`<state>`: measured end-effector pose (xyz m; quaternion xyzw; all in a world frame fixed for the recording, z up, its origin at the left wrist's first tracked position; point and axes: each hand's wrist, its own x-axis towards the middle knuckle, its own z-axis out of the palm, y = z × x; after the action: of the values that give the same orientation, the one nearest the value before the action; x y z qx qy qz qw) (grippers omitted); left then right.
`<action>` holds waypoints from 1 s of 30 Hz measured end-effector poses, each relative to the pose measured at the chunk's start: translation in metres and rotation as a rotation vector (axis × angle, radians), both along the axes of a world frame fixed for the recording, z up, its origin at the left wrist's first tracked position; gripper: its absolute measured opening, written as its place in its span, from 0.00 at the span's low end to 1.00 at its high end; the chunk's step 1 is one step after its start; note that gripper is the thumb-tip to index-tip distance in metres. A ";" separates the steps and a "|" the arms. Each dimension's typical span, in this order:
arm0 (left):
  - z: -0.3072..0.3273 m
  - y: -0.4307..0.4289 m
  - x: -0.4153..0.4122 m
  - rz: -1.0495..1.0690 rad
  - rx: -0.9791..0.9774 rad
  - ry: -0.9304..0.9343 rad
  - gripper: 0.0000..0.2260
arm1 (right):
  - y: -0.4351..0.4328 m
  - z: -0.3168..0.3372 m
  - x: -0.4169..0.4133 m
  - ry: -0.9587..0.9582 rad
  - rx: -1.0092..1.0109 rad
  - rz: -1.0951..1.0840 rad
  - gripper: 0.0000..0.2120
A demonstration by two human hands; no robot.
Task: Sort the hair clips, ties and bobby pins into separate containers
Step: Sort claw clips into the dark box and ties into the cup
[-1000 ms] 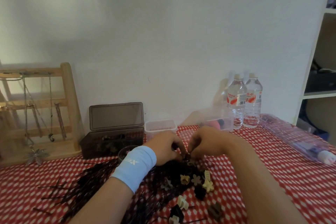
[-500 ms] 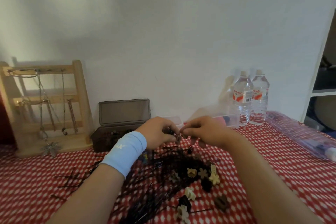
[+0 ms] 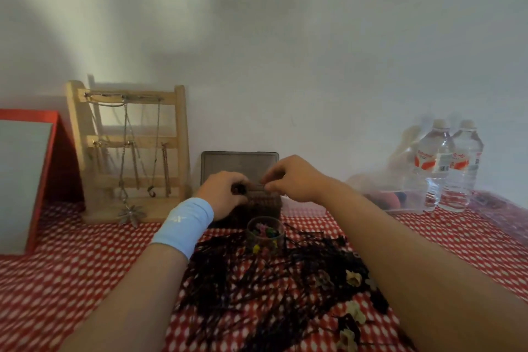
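Bare left hand (image 3: 223, 194) just beyond a pale-blue stretch-fabric wristband (image 3: 183, 226), worn snug round the wrist. Wide, tube-shaped, soft and matte, with slightly rounded edges; weave too blurred to tell. Small white logo mark (image 3: 176, 219) on the upper face of the wristband, made of a few short slanted strokes, not readable through the blur. On the elbow side of the wristband, bare left forearm (image 3: 128, 294), uncovered to the picture's lower edge. To the right of the wristband, bare right hand (image 3: 294, 180) and bare right forearm (image 3: 428, 280), likewise uncovered to the picture's edge. Fingers (image 3: 275, 173) bare on both hands; nails too blurred to make out.
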<state>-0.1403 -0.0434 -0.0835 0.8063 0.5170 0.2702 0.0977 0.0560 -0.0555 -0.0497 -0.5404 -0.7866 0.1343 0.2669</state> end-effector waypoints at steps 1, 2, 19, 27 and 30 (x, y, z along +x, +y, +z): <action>-0.003 0.001 -0.002 -0.015 -0.002 -0.034 0.12 | 0.006 -0.002 -0.006 -0.031 -0.005 0.010 0.12; -0.004 0.001 -0.004 -0.036 -0.002 -0.066 0.13 | 0.010 -0.004 -0.010 -0.050 -0.022 0.028 0.16; 0.017 -0.031 0.053 -0.229 0.074 -0.084 0.10 | -0.050 -0.027 0.115 -0.171 -0.190 -0.094 0.10; 0.005 -0.077 0.123 -0.537 -0.117 0.158 0.08 | -0.063 -0.056 0.123 -0.166 -0.212 -0.091 0.06; -0.003 -0.082 0.134 -0.557 -0.114 0.192 0.10 | -0.065 -0.053 0.134 -0.119 -0.131 -0.115 0.05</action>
<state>-0.0062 -0.1254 -0.0867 0.9322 0.2969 0.1261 0.1641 0.1903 -0.1204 -0.1022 -0.6079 -0.7582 0.1375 0.1913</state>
